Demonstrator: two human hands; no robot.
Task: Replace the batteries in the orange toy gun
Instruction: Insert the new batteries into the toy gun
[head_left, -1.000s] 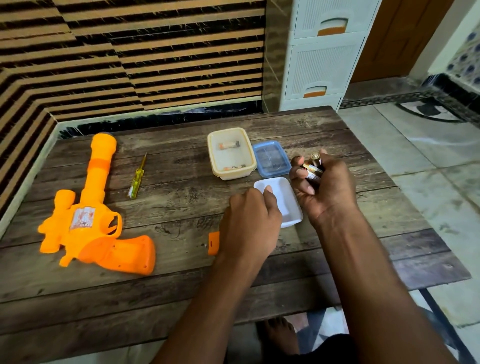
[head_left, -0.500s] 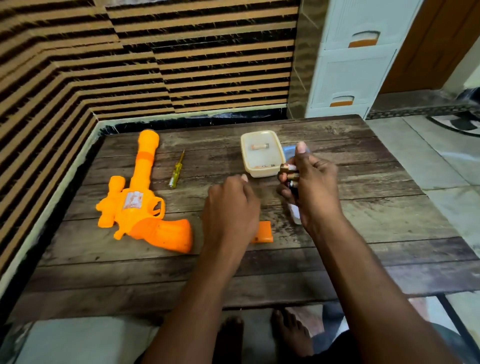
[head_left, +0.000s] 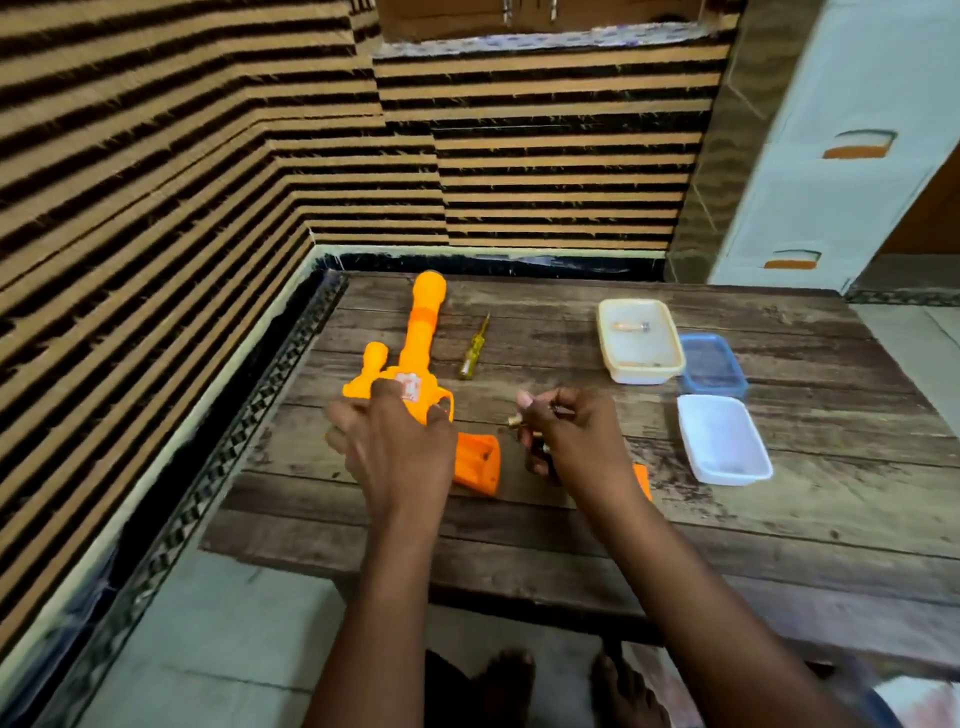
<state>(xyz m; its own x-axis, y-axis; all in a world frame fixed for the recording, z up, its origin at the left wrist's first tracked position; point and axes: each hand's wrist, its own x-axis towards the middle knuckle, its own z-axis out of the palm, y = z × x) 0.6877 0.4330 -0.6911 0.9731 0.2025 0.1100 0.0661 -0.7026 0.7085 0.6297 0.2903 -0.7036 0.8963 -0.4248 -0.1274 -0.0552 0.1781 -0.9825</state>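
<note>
Gripping the gun (head_left: 415, 358) at mid-frame, your left hand (head_left: 395, 447) has its fingers curled over the body, just behind the sticker; the barrel points toward the top of the frame. Your right hand (head_left: 566, 441), just right of the grip, pinches batteries (head_left: 519, 421) between thumb and curled fingers; a brass-coloured tip shows at the thumb, and how many cells you hold cannot be told. Between your hands the grip's compartment (head_left: 475, 462) lies open and looks empty, with no cell seated. Its cover (head_left: 643, 480) lies on the table (head_left: 779, 519) just behind your right wrist.

Right of frame sit a cream tub (head_left: 639, 340) holding what seems to be a spent cell, a blue lid (head_left: 711, 364) and a white tray (head_left: 722, 439). A yellow screwdriver (head_left: 472, 348) lies just right of the barrel.

Progress, as judged: cover off and old cells apparently out. Remaining: seat the held batteries, refit the cover, drive the screw.
</note>
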